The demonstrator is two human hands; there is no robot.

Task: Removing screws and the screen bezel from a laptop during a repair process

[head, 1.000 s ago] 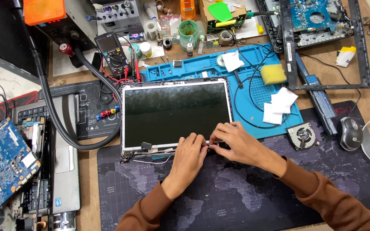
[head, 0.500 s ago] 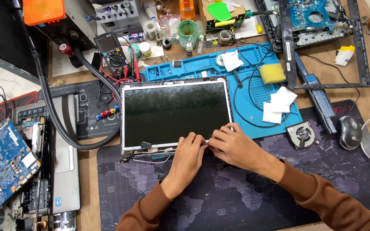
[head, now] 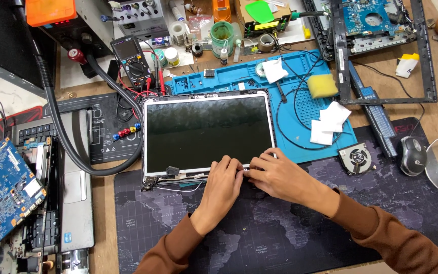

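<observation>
Laptop screen panel (head: 209,134): my left hand (head: 222,178) and right hand (head: 275,175) press fingertips together on its lower edge, atop the dark mat (head: 290,228).

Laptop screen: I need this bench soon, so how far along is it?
Done: the frame lies apart from the screen. In hand: left hand and right hand work at its bottom edge. Left: the screen sits in its lid; loose wires trail below.
</observation>
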